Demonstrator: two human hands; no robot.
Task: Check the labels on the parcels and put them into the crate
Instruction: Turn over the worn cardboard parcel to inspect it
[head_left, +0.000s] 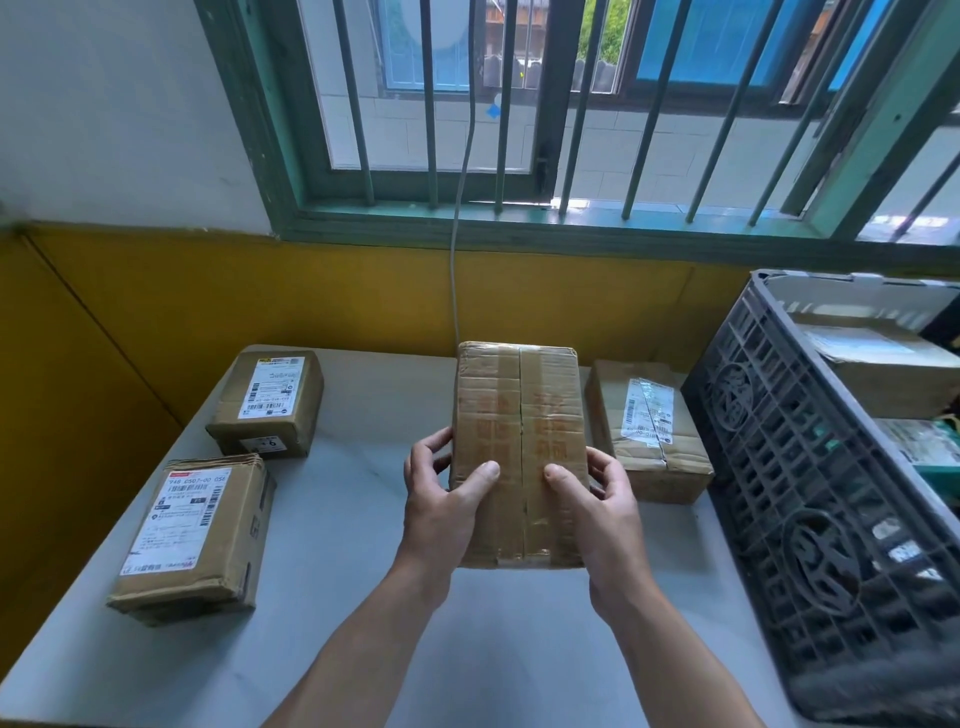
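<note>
A long cardboard parcel (519, 441) is held over the middle of the table, between both hands. The face turned up shows a taped centre seam and faded red printing. The left hand (441, 504) grips its left edge and the right hand (597, 509) its right edge. Each thumb presses on the top face and the fingers curl round the side.

Just right of it, a labelled parcel (652, 431) lies flat on the white table (363, 613), close to the crate's wall. Whether it touches the wall cannot be told. Two more boxes lie well apart to the left with their white shipping labels up: a small far box (267, 405) and a nearer box (195, 530).

The dark grey plastic crate (810, 467), with lattice walls, stands on the table's right side. Inside it, a cardboard parcel with a pale label (883, 364) lies towards the far end. A nearer packet with greenish printing (924, 441) lies below it. How many more it holds cannot be made out.

Behind the table is a yellow-painted lower wall (260, 301). Above that is a green-framed barred window (545, 130), with a grey cable (457, 260) hanging down from it.
</note>
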